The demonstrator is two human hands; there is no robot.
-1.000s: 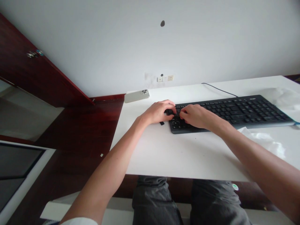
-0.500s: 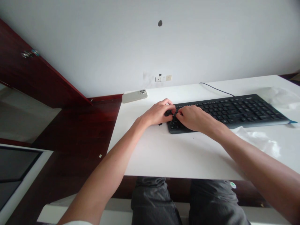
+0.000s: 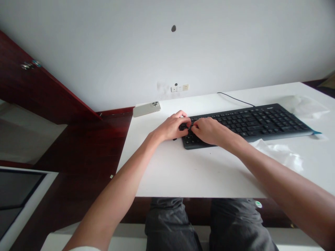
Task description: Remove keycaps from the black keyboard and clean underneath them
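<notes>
A black keyboard lies at a slant on the white table. My left hand is over its left end, thumb and forefinger curled towards each other at the keys. Close against it, my right hand is bent down over the same keys, its fingers closed and partly hidden behind its back. A thin, shiny bit shows between the two hands, too small to name. Beside the keyboard's left edge, below my left hand, is a small black piece, perhaps a keycap.
A phone lies at the table's far left corner. Crumpled white tissue sits in front of the keyboard, near my right forearm. A whitish wrapper and a blue-tipped item are at the right. The keyboard's cable runs behind it.
The whole view has shifted slightly, so table and keyboard appear a little further left. Both hands keep the same place and pose on the keyboard's left end.
</notes>
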